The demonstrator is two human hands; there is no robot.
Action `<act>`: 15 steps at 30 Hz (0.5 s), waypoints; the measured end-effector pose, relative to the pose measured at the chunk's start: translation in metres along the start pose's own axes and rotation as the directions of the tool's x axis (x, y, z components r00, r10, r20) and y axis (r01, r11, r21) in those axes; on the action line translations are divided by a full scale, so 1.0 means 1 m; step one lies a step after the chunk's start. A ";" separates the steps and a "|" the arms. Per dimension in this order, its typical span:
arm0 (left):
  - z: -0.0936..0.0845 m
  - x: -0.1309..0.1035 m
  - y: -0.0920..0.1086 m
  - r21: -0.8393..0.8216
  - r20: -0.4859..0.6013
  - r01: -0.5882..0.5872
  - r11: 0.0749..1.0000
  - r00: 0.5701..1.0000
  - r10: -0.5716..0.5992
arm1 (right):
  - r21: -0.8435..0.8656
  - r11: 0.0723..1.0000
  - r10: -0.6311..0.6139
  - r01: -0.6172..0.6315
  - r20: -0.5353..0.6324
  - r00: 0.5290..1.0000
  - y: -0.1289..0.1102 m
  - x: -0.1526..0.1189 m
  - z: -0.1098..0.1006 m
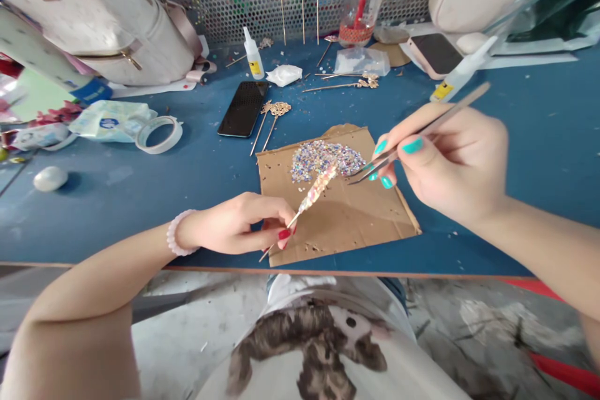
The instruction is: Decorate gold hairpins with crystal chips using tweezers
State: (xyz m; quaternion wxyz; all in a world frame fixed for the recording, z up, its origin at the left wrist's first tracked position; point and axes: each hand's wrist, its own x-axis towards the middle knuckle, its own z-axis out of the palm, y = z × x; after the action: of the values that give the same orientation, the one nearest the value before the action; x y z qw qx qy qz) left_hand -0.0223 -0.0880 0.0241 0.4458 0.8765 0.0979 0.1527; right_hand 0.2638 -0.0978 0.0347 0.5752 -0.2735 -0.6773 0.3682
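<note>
My left hand point(255, 223) pinches the thin stem of a hairpin point(319, 189) whose upper end is crusted with pale, shiny chips. It is held at a slant over a piece of cardboard point(337, 225). My right hand point(450, 162) is closed round a pair of metal tweezers point(434, 125), their dark tips pointing left, close to the hairpin's crusted end but apart from it. Whether a chip sits between the tips I cannot tell. Behind the hairpin, a heap of multicoloured glittery chips point(319, 156) lies spread on the cardboard.
Beyond the cardboard lie a black phone point(242, 109), gold hairpins point(280, 109), and a glue bottle point(254, 56). Another glue bottle point(462, 72) is behind my right hand. A tape roll point(159, 135) and a wipes packet point(110, 122) lie left. A tumbler point(363, 6) stands at the back.
</note>
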 end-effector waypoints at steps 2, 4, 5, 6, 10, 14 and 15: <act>0.000 0.000 0.000 -0.031 -0.039 0.014 0.999 0.999 -0.015 | -0.022 1.000 -0.001 0.001 0.038 0.999 -0.002 0.000 0.002; 0.001 -0.001 0.000 -0.052 -0.078 0.029 0.998 0.996 -0.033 | -0.071 0.997 0.000 0.006 0.076 0.997 -0.003 0.000 0.005; 0.001 -0.001 0.000 -0.052 -0.097 0.032 0.998 0.995 -0.037 | -0.097 0.995 0.011 -0.002 0.095 0.995 -0.003 -0.001 0.006; 0.001 -0.001 0.000 -0.049 -0.117 0.028 0.998 0.993 -0.033 | -0.118 0.993 0.030 -0.016 0.113 0.993 -0.003 -0.001 0.007; 0.001 0.000 -0.001 -0.036 -0.176 0.004 0.999 0.984 -0.010 | -0.200 0.976 0.129 -0.088 0.205 0.970 0.000 -0.006 0.012; 0.000 0.000 -0.001 -0.001 -0.158 0.000 1.000 0.987 -0.001 | -0.302 0.953 0.128 -0.041 0.273 0.953 0.005 -0.010 0.015; 0.000 0.000 -0.001 0.004 -0.148 -0.004 1.000 0.989 0.005 | -0.322 0.946 0.128 -0.034 0.277 0.952 0.005 -0.010 0.015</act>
State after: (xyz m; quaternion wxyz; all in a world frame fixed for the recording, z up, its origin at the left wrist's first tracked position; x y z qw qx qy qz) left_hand -0.0221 -0.0874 0.0233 0.4353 0.8638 0.1291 0.2183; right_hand 0.2504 -0.1059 0.0234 0.4016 -0.3311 -0.7931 0.3161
